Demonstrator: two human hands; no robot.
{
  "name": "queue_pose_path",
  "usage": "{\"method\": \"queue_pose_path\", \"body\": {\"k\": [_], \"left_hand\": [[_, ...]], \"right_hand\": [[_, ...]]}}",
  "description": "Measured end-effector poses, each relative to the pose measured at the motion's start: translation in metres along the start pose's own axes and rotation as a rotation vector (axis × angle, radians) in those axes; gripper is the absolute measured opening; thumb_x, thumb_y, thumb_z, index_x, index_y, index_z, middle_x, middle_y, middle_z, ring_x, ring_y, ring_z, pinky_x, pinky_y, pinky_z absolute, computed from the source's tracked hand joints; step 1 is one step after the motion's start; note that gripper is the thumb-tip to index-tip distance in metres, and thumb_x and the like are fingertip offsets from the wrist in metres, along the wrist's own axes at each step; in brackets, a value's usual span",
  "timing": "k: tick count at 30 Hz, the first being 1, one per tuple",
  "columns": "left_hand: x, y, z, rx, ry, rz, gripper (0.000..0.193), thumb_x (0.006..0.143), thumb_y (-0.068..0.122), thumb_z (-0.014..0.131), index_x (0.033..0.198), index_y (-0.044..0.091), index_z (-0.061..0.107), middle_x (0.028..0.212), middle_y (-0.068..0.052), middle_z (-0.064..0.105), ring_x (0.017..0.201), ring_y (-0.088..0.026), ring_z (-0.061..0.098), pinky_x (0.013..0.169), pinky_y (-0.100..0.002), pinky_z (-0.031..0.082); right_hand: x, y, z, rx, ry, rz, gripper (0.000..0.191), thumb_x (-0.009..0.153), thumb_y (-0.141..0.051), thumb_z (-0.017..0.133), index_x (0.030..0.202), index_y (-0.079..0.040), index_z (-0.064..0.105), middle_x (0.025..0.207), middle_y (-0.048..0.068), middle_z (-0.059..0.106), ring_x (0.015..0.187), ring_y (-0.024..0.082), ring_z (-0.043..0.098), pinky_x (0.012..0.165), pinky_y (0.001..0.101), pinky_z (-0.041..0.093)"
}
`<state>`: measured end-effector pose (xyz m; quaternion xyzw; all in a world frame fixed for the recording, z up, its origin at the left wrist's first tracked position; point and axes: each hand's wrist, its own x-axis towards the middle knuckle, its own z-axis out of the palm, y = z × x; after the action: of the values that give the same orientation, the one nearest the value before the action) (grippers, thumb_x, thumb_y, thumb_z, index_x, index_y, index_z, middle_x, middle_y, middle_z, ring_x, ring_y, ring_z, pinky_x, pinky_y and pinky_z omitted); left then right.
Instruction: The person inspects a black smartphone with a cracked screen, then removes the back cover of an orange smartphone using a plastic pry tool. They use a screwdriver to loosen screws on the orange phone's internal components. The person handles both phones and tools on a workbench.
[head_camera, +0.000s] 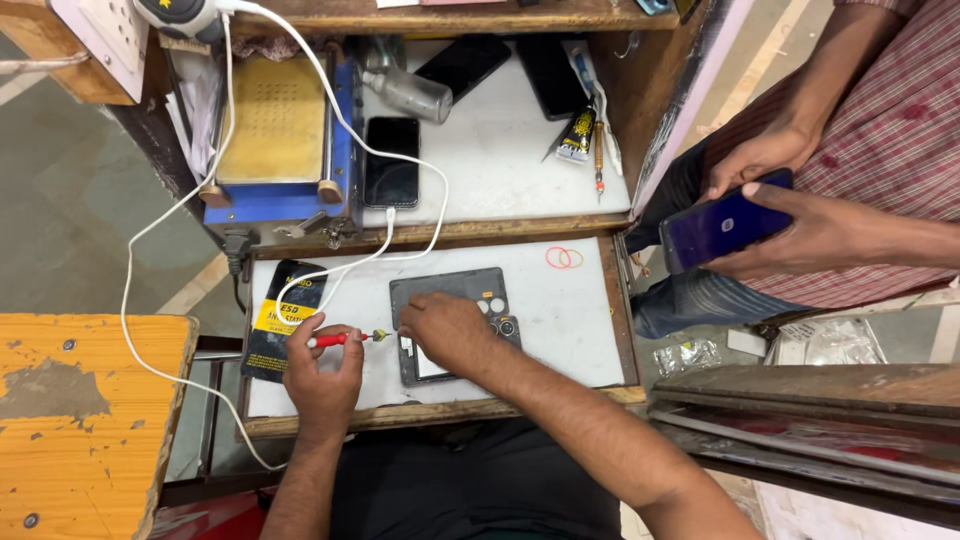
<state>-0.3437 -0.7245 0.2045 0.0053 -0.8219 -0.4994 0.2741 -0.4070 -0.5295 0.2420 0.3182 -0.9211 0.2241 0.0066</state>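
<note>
Lying flat on the white pull-out work tray (580, 320), the dark grey phone back shell with its cluster of round camera openings (450, 290) sits near the tray's middle, camera end toward the right. The person's right hand (445, 328) presses down on its lower left part, fingers curled together over the frame edge, pinning it to the tray. The left hand (320, 365) is closed around a slim red-handled precision screwdriver (345, 339), whose tip points right, just beside the shell's left edge.

A thin shell of this kind is judged light and fairly stiff, yet likely to flex or crack if twisted, and smooth enough to slide on the tray, so flat downward pressure near the edges suits it better than pinching the middle. The screwdriver is light and best held by its handle, as here.

A black and yellow packet (280, 315) lies at the tray's left, and a white cable (340, 265) crosses it. Two orange rubber bands (563, 258) rest near the far edge. At right, another person's hands (800, 215) hold a dark blue phone (722, 222).
</note>
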Motion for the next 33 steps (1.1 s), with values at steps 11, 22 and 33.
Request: {"method": "queue_pose_path", "body": {"k": [11,22,33], "left_hand": [[-0.002,-0.007,-0.002,0.042,-0.022,0.037,0.049,0.093,0.005,0.076,0.132,0.004,0.046,0.103,-0.012,0.074,0.096,-0.022,0.076,0.084,-0.036,0.061],[0.002,0.001,0.015,-0.123,-0.105,0.115,0.058,0.096,0.001,0.073,0.143,0.003,0.039,0.102,-0.011,0.074,0.092,-0.021,0.077,0.082,-0.034,0.063],[0.024,0.014,0.025,0.154,-0.171,0.348,0.059,0.09,0.002,0.078,0.138,0.004,0.046,0.091,-0.008,0.074,0.078,-0.022,0.076,0.068,-0.033,0.064]], "right_hand": [[-0.021,0.012,-0.056,0.235,0.684,0.127,0.023,0.097,-0.014,0.076,0.119,-0.01,0.071,0.112,0.005,0.07,0.099,0.021,0.07,0.081,0.0357,0.059],[-0.069,0.022,-0.11,0.267,0.709,0.185,0.013,0.098,0.002,0.07,0.109,-0.005,0.074,0.103,0.01,0.071,0.094,0.021,0.067,0.081,0.0327,0.053],[-0.104,0.04,-0.017,0.254,0.495,0.319,0.025,0.09,0.006,0.062,0.107,-0.006,0.075,0.114,0.01,0.075,0.127,0.034,0.06,0.107,0.0423,0.049]]}}
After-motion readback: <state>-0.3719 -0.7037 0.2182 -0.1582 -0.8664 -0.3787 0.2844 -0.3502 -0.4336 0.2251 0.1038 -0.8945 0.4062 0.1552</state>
